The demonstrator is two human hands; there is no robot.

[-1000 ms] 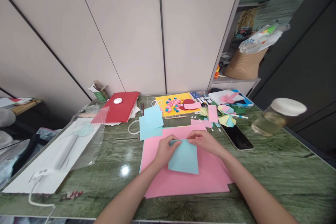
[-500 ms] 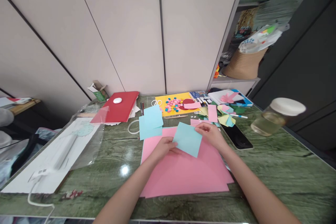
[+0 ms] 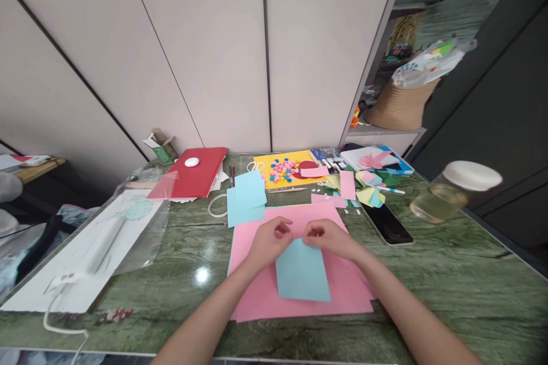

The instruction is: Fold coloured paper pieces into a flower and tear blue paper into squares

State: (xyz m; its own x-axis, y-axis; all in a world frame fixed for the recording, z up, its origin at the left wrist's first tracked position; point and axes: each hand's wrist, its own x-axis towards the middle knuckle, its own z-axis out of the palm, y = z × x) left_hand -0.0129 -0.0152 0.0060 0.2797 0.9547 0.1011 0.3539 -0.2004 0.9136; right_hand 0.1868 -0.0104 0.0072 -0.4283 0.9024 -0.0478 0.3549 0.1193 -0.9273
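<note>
Left hand (image 3: 269, 241): fingers curled, tips pinching far left corner of the blue paper (image 3: 302, 271). Wrist lies over the pink sheet (image 3: 299, 291).
Right hand (image 3: 331, 238): fingers bent, thumb & forefinger nipping far right corner of blue paper. Grip itself partly hidden by knuckles.
Hands: near each other, small gap btwn, both at the paper's far edge.
Blue paper: roughly square, flat on pink sheet, centre of table, just in front of the person. Far edge under fingertips; near edge free. Whether far edge is lifted or folded: can't tell.
Pink sheet: large, lies on green marble table (image 3: 449, 279), corners slightly askew, looks like more than one layer.
Blue squares (image 3: 246, 198): two loose pcs, overlapped, just beyond pink sheet to the left.
Phone (image 3: 387, 223): dark, face up, right of pink sheet, near but apart from right hand.
Jar (image 3: 454, 191): glass, white lid, pale liquid, far right, well apart.
Yellow board (image 3: 286, 170): at back of table, small pink & blue beads heaped on it.
Scraps (image 3: 363, 185): pink, yellow, green offcuts btwn yellow board and phone.
Red folder (image 3: 197, 172): back left, white round object on top.
White board (image 3: 85, 254): long, along left edge, clear plastic over part, white cord trailing off near corner.
</note>
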